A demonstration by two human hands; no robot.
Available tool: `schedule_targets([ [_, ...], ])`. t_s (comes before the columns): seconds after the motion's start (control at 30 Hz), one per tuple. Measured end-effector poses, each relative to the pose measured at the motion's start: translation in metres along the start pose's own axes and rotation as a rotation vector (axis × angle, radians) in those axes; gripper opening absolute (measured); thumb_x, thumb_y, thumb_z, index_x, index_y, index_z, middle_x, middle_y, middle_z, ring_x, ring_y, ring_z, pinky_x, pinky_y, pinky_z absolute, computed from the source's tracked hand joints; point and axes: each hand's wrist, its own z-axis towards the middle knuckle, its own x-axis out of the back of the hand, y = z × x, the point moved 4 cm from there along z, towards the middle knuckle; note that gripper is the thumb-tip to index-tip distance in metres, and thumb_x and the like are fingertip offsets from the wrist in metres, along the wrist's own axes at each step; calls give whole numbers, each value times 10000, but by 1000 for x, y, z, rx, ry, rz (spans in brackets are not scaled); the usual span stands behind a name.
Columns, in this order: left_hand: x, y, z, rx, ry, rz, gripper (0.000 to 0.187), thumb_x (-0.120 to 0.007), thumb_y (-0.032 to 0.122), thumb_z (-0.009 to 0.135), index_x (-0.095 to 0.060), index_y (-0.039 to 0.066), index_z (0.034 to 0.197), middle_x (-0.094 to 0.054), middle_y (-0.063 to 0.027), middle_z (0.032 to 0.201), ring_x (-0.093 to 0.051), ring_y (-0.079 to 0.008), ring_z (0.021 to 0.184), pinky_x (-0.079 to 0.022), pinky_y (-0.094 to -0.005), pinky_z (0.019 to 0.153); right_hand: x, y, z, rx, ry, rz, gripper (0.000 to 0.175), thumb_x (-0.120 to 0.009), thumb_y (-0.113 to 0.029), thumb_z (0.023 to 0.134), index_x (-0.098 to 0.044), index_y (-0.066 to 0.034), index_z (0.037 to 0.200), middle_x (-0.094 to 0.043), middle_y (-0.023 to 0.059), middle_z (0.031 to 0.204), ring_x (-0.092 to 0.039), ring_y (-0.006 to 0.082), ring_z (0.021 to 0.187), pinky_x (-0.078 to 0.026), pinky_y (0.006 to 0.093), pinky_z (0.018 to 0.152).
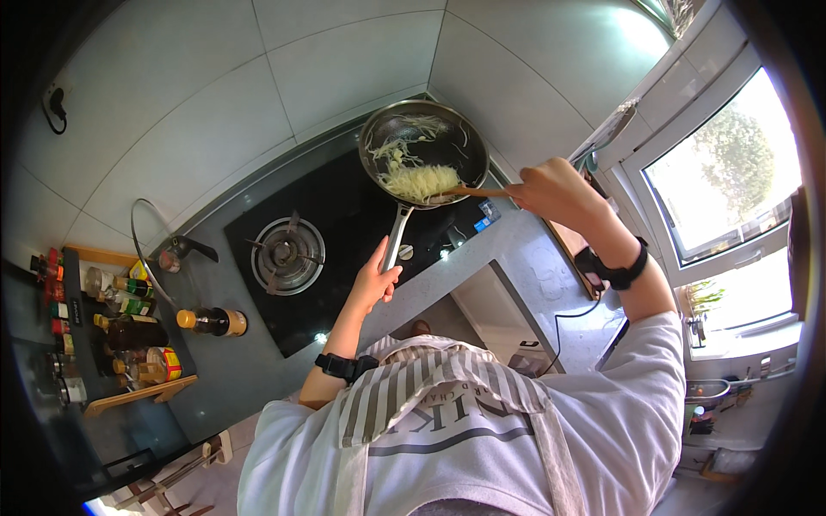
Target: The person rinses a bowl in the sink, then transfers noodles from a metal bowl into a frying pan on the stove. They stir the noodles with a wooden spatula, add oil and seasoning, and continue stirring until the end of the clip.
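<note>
My left hand (377, 277) grips the metal handle (397, 235) of a deep frying pan (474, 145) over the right side of the black gas hob (342, 226). Pale shredded vegetable (419, 182) lies heaped at the pan's near side, and thinner strands cling toward the far side. In my right hand (552, 190) is a wooden utensil (484, 191), held by its handle from the right. Its far end reaches over the pan's rim into the shreds, which hide its tip. The burner beneath the pan is hidden.
A second burner (287, 255) sits bare on the left. Beyond it stand a dark sauce bottle (216, 321) and a wooden-sided rack (139, 393) of condiments. An open drawer (497, 309) is below the counter edge before me. A cable (574, 316) hangs from my right wristband.
</note>
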Motion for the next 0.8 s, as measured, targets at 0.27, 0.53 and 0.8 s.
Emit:
schedule_targets([
  [0.27,-1,4,-2,15,-10,27,749,-577,39,896,-187,222,1509,-494,-40,709,-442,-86,463,-369,-240,388,-115,17,48,-402,-139,150,141,-625,-145,799,-708,-101,904,-647,77,729,-652,240,661,-506,353,548],
  [0.53,1,9,-4,-20,-5,101,708,-604,90,906,-230,187,1498,-559,-48,757,-524,-101,545,-446,-260,459,-163,32,-9,-717,118,1012,329,-639,-244,804,-686,-171,1121,-691,161,794,-672,293,672,-530,370,646],
  [0.8,39,11,-1,-68,38,135,624,-641,220,911,-348,57,1436,-643,-64,918,-594,-102,731,-497,-235,633,-159,-57,11,-610,237,937,281,-613,-291,851,-673,-242,1121,-674,143,821,-658,333,775,-532,420,680],
])
